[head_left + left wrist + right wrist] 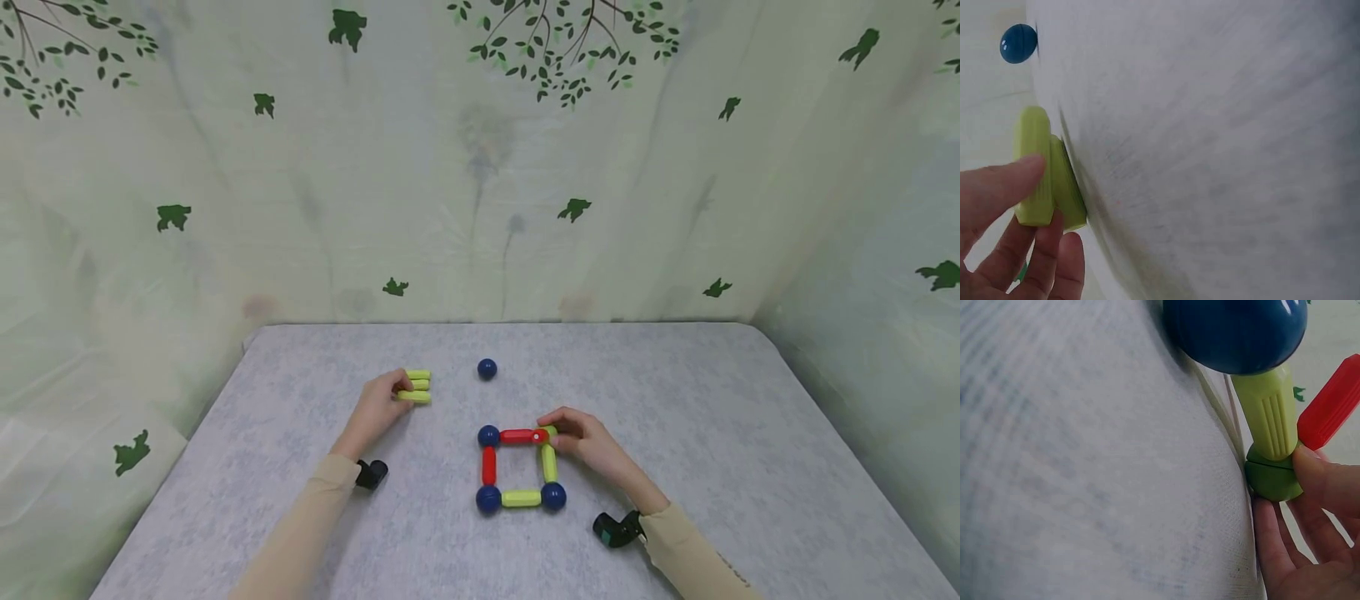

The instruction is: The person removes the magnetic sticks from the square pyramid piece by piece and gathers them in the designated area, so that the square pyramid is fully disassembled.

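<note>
— What is held by each grip?

— A green piece [1272,480] at the far right corner of the rod square [521,467] is pinched by the right hand [592,446]. The nearest of three stacked yellow-green rods [416,386] is pinched by the left hand [375,412].

— And beyond?

— A loose blue ball [487,368] is seen farther back on the desk [675,400].

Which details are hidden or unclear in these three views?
- Head view: the right hand covers the square's far right corner; whether a ball sits there cannot be told.
- Left wrist view: the yellow sticks overlap, so their count is unclear; the left hand is cut off by the edge.
- Right wrist view: the red stick is cut off.
</note>
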Available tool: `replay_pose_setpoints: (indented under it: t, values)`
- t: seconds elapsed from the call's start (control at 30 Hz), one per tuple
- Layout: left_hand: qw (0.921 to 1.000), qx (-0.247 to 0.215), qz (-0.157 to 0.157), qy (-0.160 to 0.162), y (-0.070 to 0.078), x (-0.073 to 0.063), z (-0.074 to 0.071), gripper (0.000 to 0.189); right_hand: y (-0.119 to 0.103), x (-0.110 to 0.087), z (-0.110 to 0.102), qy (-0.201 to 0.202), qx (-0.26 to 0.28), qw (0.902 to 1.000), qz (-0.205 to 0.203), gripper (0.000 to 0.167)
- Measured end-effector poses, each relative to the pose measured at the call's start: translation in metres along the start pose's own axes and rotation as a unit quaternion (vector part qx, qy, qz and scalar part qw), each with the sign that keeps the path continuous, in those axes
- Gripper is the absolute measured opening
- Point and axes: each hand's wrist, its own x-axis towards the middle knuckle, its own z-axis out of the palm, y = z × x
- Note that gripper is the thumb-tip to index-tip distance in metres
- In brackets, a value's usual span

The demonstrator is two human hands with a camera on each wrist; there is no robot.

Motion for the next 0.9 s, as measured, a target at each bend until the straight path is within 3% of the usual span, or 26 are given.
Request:
replay_pose_setpoints:
  t: [0.37,0.5,0.6,0.7,0.77,0.9]
  values:
    - [0.9970,0.071,-0.029,0.002,-0.003,0.015,0.006,0.019,0.002,0.001,-0.001,-0.006,0.004,0.9999,-0.008,0.026]
    - [0.9961,0.086,-0.019,0.006,-0.001,0.016,0.005,0.020,0.001,0.000,-0.002,-0.011,0.004,0.9998,-0.015,0.025]
    - [0.9952,0.095,0.021,0.011,0.005,0.013,0.004,0.021,-0.001,-0.001,-0.003,-0.014,0.006,0.9997,-0.017,0.026]
    - [0.9940,0.063,0.089,-0.007,0.019,0.009,0.006,0.021,-0.003,-0.002,-0.003,-0.016,0.009,0.9997,-0.017,0.026]
    - [0.9907,0.008,0.129,-0.042,0.032,0.006,0.011,0.021,-0.004,-0.002,-0.003,-0.017,0.011,0.9996,-0.018,0.026]
    - [0.9721,-0.089,0.180,-0.121,0.062,-0.004,0.031,0.022,-0.005,-0.002,-0.002,-0.012,0.012,0.9998,-0.008,0.026]
